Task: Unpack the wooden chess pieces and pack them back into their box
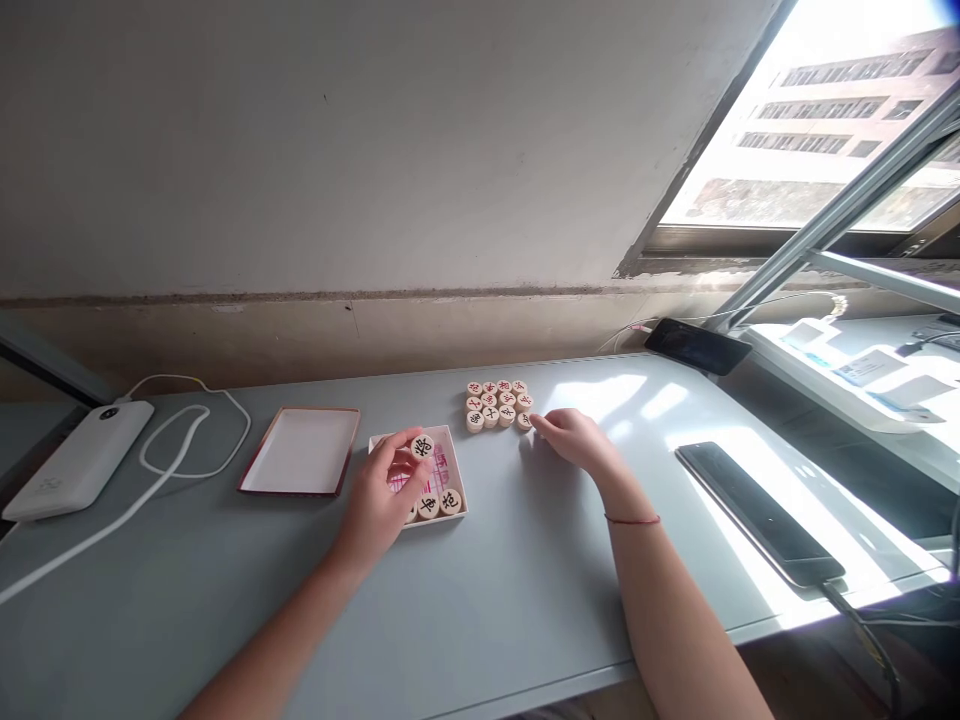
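My left hand point(379, 500) pinches a round wooden Chinese chess piece point(422, 446) with a black character, holding it above an open white box point(460, 480). Inside the box, a row of pieces point(449, 501) lies along the near side, and a pink-printed sheet shows behind them. My right hand point(574, 438) has its fingertips on a piece point(524, 422) at the right end of the nearest row of a block of pieces point(490, 400). Characters in this block are red or black. Part of the box is covered by my left hand.
Left of the box lies its upturned lid point(302, 450). A white power bank point(79, 460) with a looping cable point(161, 485) is at far left. On the right are a tablet-like device point(757, 510), a dark phone point(697, 345) and a metal frame point(840, 190) by the window.
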Motion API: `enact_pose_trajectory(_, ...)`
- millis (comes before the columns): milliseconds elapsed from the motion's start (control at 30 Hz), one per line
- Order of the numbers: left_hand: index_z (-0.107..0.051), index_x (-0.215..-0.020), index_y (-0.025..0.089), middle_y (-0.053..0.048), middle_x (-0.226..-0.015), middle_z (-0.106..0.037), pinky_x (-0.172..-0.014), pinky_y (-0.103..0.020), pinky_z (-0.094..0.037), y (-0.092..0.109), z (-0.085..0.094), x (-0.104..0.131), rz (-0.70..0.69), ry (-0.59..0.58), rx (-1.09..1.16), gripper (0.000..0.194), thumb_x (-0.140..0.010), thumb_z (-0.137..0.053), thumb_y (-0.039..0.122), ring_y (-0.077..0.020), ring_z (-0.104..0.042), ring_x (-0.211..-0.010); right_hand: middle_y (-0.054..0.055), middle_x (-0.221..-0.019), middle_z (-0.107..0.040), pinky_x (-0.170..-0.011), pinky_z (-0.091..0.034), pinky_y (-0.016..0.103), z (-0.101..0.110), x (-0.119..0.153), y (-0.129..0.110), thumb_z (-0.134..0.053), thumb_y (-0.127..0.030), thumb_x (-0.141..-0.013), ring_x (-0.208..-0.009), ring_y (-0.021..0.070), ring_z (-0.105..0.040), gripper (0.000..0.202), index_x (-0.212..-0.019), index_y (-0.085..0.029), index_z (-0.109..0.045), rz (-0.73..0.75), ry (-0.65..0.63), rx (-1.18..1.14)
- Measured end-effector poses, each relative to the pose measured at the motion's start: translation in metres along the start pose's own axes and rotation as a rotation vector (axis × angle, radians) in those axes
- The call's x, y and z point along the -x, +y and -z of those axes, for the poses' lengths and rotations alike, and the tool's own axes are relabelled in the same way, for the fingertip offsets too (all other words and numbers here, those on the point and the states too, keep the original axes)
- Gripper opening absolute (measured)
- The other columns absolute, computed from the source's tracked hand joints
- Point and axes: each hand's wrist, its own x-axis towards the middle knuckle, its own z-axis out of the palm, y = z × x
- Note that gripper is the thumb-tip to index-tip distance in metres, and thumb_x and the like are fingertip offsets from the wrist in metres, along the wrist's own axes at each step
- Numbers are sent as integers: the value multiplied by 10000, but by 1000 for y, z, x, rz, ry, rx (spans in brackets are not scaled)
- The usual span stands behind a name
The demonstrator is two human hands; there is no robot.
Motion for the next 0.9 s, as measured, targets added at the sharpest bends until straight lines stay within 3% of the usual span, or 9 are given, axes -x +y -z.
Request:
enact_pose_trajectory(67,-578,-1141,256,-11,-917,-616,-768,-294,-554,3,0,1,-52,-23,-53,322,-861,-573,415,-147,-629,-815,-23,-516,-388,-498,-238,256,-1,6,-13,-473,-420,-849,-521,110,-321,394,-536,-202,-375,35,48,-8)
enact_pose_trajectory(133,-590,-1112,264,-16,-979,-608,-783,-296,-540,6,0,1,-144,-50,-123,273,-873,-560,392,-145,-616,-830,-21,-559,-419,-509,-259,249,-6,17,-32,-456,-452,-873,-544,111,-344,373,-600,-198,-437,162,-34,-137)
enact_pose_trajectory(267,-595,-1089,281,-24,-1046,-575,-797,-294,-521,6,-4,3,-283,-81,-211,219,-887,-556,357,-142,-596,-833,-17,-646,-463,-493,-283,230,-20,44,-70,-466,-569,-872,-568,101,-375,411,-776,-181,-563,408,-499,-516)
enact_pose_trajectory(367,-579,-1107,283,-31,-1074,-564,-810,-289,-515,5,-3,4,-303,-86,-248,228,-890,-561,349,-156,-594,-891,-28,-625,-449,-476,-271,224,-22,50,-77,-476,-593,-863,-549,94,-367,432,-793,-177,-567,395,-618,-635)
enact_pose_trajectory(433,-555,-1141,282,-36,-1106,-559,-831,-291,-510,6,-1,5,-285,-80,-275,262,-890,-560,355,-172,-587,-966,-33,-599,-431,-480,-273,226,-16,44,-68,-483,-592,-856,-545,96,-372,431,-746,-181,-544,355,-520,-600)
enact_pose_trajectory(533,-528,-1177,277,-42,-1125,-561,-858,-304,-506,8,2,5,-263,-87,-294,280,-911,-517,365,-186,-577,-1018,-29,-586,-428,-490,-276,236,-2,24,-40,-473,-601,-840,-546,103,-372,447,-689,-183,-527,215,-195,-425)
enact_pose_trajectory(600,-542,-1159,271,-44,-1120,-565,-852,-308,-512,9,4,4,-257,-99,-296,257,-927,-479,365,-188,-578,-1020,-20,-585,-443,-500,-277,242,4,10,-20,-470,-604,-828,-551,108,-371,460,-659,-180,-531,120,-53,-284)
enact_pose_trajectory(733,-563,-1133,258,-47,-1115,-567,-856,-313,-513,9,4,3,-258,-113,-298,246,-938,-448,356,-189,-579,-1021,-20,-565,-441,-490,-256,243,3,-5,5,-461,-605,-816,-538,108,-361,461,-642,-182,-517,36,-57,-196)
enact_pose_trajectory(900,-570,-1131,259,-47,-1105,-575,-850,-313,-515,10,4,3,-277,-118,-311,245,-942,-441,345,-187,-584,-1019,-23,-554,-437,-481,-251,240,-6,-8,9,-453,-602,-813,-526,102,-345,463,-613,-185,-474,28,-63,-159)
